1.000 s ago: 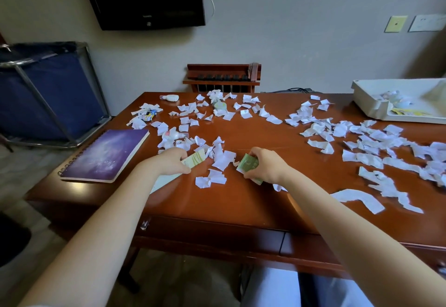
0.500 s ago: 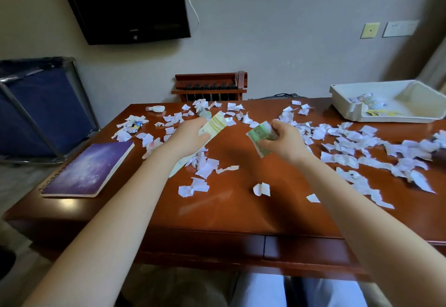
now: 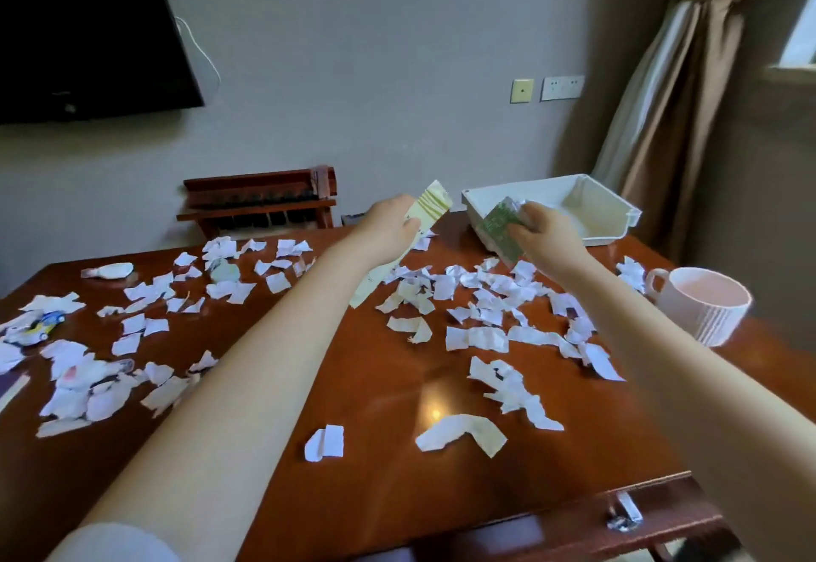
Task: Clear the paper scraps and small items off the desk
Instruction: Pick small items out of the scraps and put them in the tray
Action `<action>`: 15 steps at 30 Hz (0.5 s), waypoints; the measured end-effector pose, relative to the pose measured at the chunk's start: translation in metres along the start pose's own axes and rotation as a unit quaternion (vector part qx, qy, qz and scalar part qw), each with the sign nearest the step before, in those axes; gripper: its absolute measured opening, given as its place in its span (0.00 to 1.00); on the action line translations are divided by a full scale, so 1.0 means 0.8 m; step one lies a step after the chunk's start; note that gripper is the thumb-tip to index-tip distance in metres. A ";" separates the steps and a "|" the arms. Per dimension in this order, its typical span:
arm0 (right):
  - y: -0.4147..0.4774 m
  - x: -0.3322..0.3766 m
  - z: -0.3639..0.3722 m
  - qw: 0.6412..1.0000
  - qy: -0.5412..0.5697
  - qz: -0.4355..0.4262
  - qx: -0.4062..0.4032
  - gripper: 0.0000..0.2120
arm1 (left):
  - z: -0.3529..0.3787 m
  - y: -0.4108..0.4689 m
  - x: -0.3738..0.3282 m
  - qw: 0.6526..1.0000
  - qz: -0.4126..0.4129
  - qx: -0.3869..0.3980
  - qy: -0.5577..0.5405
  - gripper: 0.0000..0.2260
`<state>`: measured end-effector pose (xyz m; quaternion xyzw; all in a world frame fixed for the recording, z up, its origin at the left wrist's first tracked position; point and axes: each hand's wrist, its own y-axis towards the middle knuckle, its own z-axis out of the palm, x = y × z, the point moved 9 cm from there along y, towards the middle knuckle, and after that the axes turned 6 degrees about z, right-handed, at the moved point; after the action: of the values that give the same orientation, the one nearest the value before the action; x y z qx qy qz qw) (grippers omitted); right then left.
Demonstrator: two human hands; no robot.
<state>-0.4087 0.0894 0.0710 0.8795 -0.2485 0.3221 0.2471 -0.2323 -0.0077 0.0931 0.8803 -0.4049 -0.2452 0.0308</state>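
Note:
Several torn white paper scraps [image 3: 477, 336] lie scattered over the reddish wooden desk [image 3: 375, 486]. My left hand [image 3: 388, 226] grips a long pale card with yellow-green stripes [image 3: 430, 203], raised above the desk. My right hand [image 3: 545, 234] holds a green patterned card [image 3: 499, 226] together with some crumpled white scraps, right at the near-left corner of a white plastic tray [image 3: 605, 226] at the desk's far right. A small toy car [image 3: 44, 325] and a small white bottle [image 3: 110, 271] lie among the scraps at the left.
A pink ribbed mug [image 3: 702, 309] stands at the desk's right edge. A wooden rack [image 3: 260, 203] sits behind the desk against the wall. A dark screen [image 3: 79, 31] hangs at the upper left, a curtain [image 3: 671, 97] at the right. A drawer handle [image 3: 622, 515] shows at the front.
Both hands have lifted further and moved right toward the white tray, carrying the striped card and the green card with scraps. My view has swung right, bringing the mug and curtain in.

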 end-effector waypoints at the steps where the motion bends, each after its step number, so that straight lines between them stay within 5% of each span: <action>1: 0.014 -0.012 -0.010 1.000 -0.012 0.005 -0.016 0.07 | 0.008 0.016 -0.009 1.000 0.000 0.004 -0.001 0.14; 8: 0.123 -0.111 -0.047 0.992 -0.036 0.081 -0.090 0.06 | 0.073 0.128 -0.036 0.999 0.008 0.031 -0.024 0.05; 15: 0.195 -0.165 0.002 0.991 -0.012 0.122 -0.049 0.07 | 0.104 0.208 -0.017 0.999 0.006 0.018 -0.032 0.05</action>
<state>-0.5894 0.0071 0.0219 0.8333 -0.3725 0.3262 0.2460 -0.3939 -0.0971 0.0675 0.8699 -0.4154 -0.2659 0.0039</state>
